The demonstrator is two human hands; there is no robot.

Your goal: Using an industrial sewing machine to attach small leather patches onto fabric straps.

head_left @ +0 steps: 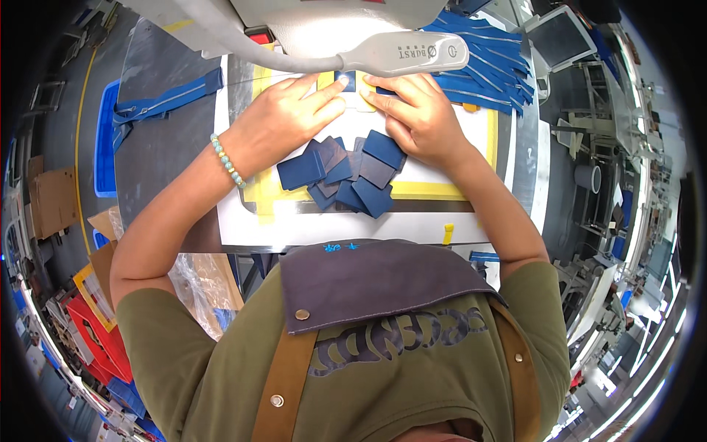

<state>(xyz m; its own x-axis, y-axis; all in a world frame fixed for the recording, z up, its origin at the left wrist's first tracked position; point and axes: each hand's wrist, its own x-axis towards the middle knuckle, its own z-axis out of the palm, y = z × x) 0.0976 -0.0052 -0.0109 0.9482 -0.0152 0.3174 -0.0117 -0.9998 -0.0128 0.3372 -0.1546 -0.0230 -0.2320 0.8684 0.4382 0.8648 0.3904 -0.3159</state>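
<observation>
Blue patches [340, 172] | gap to near sheet edge [250, 236] | left hand [286, 112], right hand [423, 118] apart

Lamp [405, 55] blocking top (ctr), gap btwn blue pile [339, 173] & L forearm [184, 197]

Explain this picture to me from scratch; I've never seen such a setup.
There is no robot here. A wide fisheye camera on a person's head looks down, so straight edges bend near the rim. The bare left hand, with a beaded bracelet at its wrist, and the bare right hand reach forward below a pale grey machine body. Left fingers touch a small blue flat piece; whether either hand grips anything is unclear. Nearer the person lies a pile of dark blue, flat rectangular pieces. Blue fabric strips lie to the right.
</observation>
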